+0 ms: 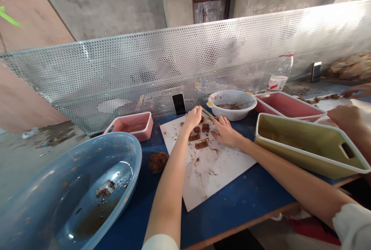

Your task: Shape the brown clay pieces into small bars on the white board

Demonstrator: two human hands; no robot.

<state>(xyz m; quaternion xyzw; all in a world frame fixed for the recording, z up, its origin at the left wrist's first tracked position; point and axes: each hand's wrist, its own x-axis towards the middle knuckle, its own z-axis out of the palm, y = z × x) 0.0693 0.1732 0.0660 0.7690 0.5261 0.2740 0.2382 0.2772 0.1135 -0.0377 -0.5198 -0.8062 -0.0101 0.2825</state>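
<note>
A white board (208, 172) smeared with brown clay lies on the blue table. Several small brown clay blocks (201, 144) sit on its upper half. My left hand (193, 118) is at the board's far edge, fingers bent together over a bit of clay; whatever they grip is hidden. To the right, my right hand (226, 131) rests low over the board with its fingers apart, close beside the blocks. A thin greenish stick (206, 112) lies between the two hands. Left of the board is a round brown clay lump (158, 162).
A blue basin (136, 153) with murky water fills the left. Behind stand a pink basket (150, 122), a phone (179, 104) and a white bowl (232, 115). At the right are a green basket (295, 157), a pink tray (290, 105), a bottle (278, 76) and another person's hands (344, 116).
</note>
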